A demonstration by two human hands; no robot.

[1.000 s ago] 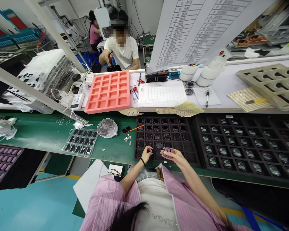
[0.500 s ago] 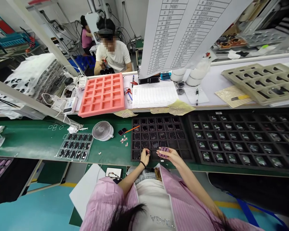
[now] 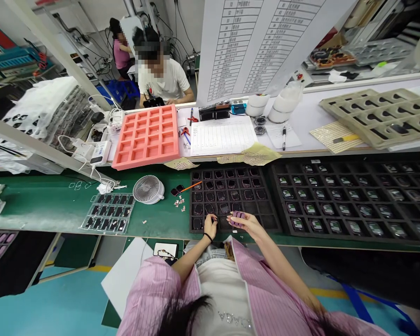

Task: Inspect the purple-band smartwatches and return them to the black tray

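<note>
Roughly: right hand (image 3: 248, 223) pinches a small stack of purple parts (image 3: 237, 218), probably light and slippery, so hold by the edges. Left hand (image 3: 210, 227) is over the black tray (image 3: 268, 223), grip unclear.

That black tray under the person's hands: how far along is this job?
It looks more than half done. Most cells of the black tray already hold dark frames. In hand: the right hand holds purple pieces, and the left hand reaches into a cell of the tray. Left: the cells in the row nearest the person look empty toward the right, though that is hard to tell.
</note>
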